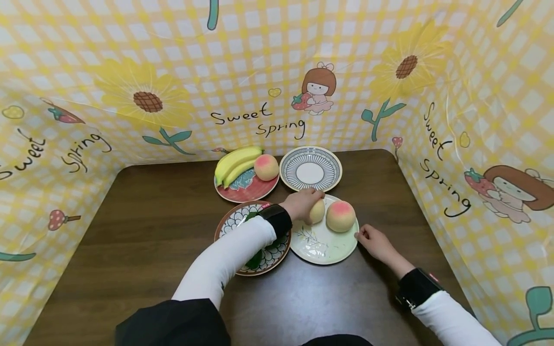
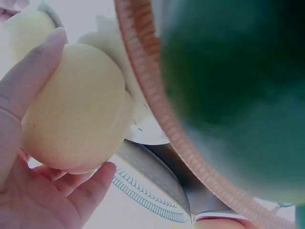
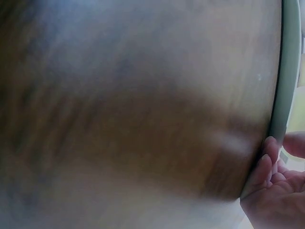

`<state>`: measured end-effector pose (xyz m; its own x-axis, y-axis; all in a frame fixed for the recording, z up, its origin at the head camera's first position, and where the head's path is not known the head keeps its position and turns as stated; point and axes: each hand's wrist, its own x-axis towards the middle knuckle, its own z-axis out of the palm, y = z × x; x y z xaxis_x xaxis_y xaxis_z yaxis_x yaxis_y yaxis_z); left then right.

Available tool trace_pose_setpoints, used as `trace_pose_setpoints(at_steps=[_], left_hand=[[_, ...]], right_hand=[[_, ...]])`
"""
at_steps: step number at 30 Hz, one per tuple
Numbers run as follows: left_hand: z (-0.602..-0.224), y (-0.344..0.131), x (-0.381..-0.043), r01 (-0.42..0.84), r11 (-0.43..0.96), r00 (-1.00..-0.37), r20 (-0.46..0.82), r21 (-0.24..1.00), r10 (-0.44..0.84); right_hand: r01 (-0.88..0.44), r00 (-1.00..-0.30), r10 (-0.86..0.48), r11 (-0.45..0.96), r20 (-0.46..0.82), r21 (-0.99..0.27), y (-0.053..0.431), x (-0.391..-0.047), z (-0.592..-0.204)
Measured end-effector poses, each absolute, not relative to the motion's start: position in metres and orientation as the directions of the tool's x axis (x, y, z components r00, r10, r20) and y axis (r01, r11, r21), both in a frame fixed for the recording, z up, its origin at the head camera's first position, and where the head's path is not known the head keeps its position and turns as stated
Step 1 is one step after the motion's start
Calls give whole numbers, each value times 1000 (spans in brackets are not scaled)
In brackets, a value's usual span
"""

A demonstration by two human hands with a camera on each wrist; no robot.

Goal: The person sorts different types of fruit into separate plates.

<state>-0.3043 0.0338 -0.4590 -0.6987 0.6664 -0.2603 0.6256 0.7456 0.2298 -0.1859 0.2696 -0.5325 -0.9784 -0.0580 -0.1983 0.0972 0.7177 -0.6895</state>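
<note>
My left hand [image 1: 302,205] grips a pale peach [image 1: 318,211] over the left part of a light green plate [image 1: 322,253]. In the left wrist view the thumb and fingers curl round this peach [image 2: 78,107]. Beside it on the same plate sits a second peach [image 1: 340,216] with a pink top. At the plate's right rim, my right hand [image 1: 380,244] pinches the edge between thumb and fingers. The right wrist view shows those fingers [image 3: 269,152] at the plate's edge [image 3: 285,71].
Under my left forearm lies a brown-rimmed patterned plate [image 1: 222,229] with dark green items [image 1: 255,261], partly hidden. Behind it, a red plate [image 1: 242,194] bears bananas [image 1: 235,163] and a peach [image 1: 266,167]. A blue-and-white plate [image 1: 310,172] stands at the back. Checked cloth walls [image 1: 259,72] enclose the table [image 1: 164,211].
</note>
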Motion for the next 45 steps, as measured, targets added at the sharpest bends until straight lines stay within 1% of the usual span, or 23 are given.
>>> trace_pose_setpoints(at_steps=[6, 11, 16, 19, 22, 25, 30, 34, 38, 41, 45], left_hand=[[-462, 35, -305, 654, 737, -697, -241, 171, 675], [-467, 35, -306, 664, 732, -694, -239, 153, 679], [-464, 29, -306, 659, 723, -680, -248, 207, 690], [-448, 21, -311, 630, 724, -682, -247, 281, 689], [-426, 9, -323, 568, 736, -714, -223, 369, 663], [-406, -9, -339, 488, 755, -775, -180, 437, 605], [-393, -46, -365, 370, 777, -863, -122, 509, 490], [-401, -69, -383, 326, 787, -890, -112, 525, 443], [-416, -85, -393, 311, 800, -895, -125, 513, 428], [-427, -90, -397, 308, 790, -896, -118, 530, 429], [-437, -89, -403, 285, 763, -905, -100, 581, 414]], right_hand=[[81, -981, -65, 721, -183, -688, 270, -187, -531], [80, -982, -62, 720, -179, -689, 270, -187, -531], [82, -981, -64, 721, -184, -689, 269, -185, -532], [86, -980, -65, 719, -189, -689, 268, -184, -532], [84, -981, -63, 719, -185, -690, 269, -184, -530], [86, -980, -61, 720, -187, -689, 270, -185, -530], [104, -976, -58, 718, -208, -688, 269, -185, -532], [101, -978, -57, 710, -200, -696, 268, -185, -534], [116, -976, -48, 709, -211, -696, 268, -184, -536], [130, -974, -39, 708, -222, -694, 268, -184, -535], [123, -977, -36, 713, -210, -691, 269, -186, -532]])
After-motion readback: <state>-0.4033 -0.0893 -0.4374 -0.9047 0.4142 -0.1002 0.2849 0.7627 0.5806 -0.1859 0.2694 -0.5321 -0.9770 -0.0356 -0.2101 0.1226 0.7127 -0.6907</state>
